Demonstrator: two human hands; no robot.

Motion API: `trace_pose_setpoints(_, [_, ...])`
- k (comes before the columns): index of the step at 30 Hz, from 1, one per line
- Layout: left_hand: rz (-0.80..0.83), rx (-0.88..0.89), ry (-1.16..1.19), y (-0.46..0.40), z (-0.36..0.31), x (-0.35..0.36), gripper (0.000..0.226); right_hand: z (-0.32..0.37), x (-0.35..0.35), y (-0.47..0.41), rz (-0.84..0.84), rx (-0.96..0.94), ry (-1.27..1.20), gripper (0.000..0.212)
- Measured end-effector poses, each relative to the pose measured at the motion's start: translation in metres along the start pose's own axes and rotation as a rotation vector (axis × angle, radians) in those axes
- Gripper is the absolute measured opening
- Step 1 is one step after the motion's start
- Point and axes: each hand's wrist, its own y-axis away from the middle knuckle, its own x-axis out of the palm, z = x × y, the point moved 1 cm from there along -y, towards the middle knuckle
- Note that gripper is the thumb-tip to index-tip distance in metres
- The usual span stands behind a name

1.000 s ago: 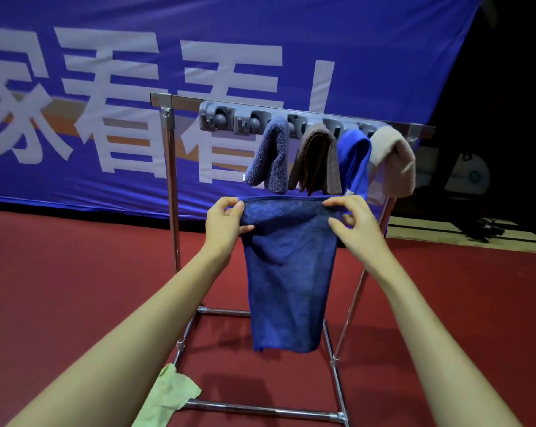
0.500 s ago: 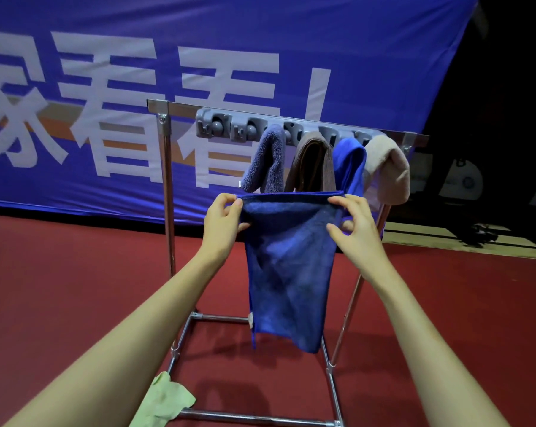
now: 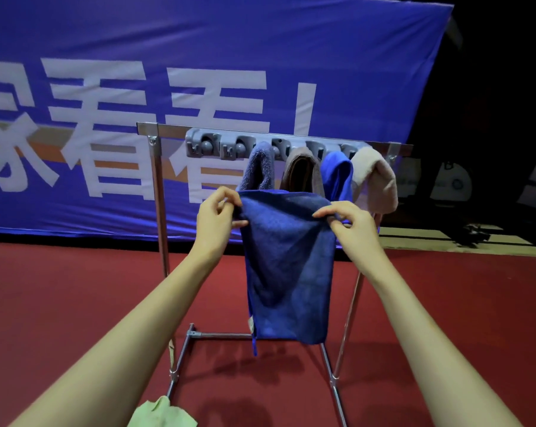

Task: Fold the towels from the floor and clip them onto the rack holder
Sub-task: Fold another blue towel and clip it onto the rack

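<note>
A pale green cloth [image 3: 163,412] waits on the red floor. The left hand [image 3: 215,219] and right hand [image 3: 353,224] each pinch a top corner of the dark blue terry towel [image 3: 286,266], hanging below the grey plastic clip holder [image 3: 220,146]. A loosened corner could undo the fold.

Looking like an indoor hall or event space, not a home. Spanning the back: a large blue banner [image 3: 199,57] printed with big white characters and an orange stripe. Covering the floor: red carpet [image 3: 60,303], ending at a pale wooden strip [image 3: 445,240] on the right. Standing on the carpet: a bare metal rack [image 3: 158,211]. Fading into darkness at far right, with dim equipment [image 3: 455,183] too unclear to identify.
</note>
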Motion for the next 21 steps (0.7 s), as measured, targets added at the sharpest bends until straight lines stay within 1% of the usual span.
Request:
trace_pose_setpoints(3, [0.020,0.017,-0.041,0.000,-0.003,0.000,0.039,0.002,0.001,-0.003,0.019,-0.020,0.036,0.042])
trace_pose_setpoints(6, [0.039,0.041,-0.087,0.000,-0.006,0.000,0.039,0.006,0.000,-0.002,0.009,-0.025,0.063,0.043])
trace_pose_setpoints(11, [0.095,0.069,-0.184,0.006,-0.009,0.003,0.028,0.014,0.000,0.001,-0.014,-0.013,0.095,0.043])
trace_pose_setpoints(17, [0.065,0.085,-0.237,0.010,-0.005,0.003,0.034,0.012,0.000,0.006,-0.003,0.011,0.097,0.042])
trace_pose_setpoints(21, [0.058,0.087,-0.265,0.012,-0.005,0.002,0.029,0.009,0.003,0.006,0.012,0.017,0.106,0.041])
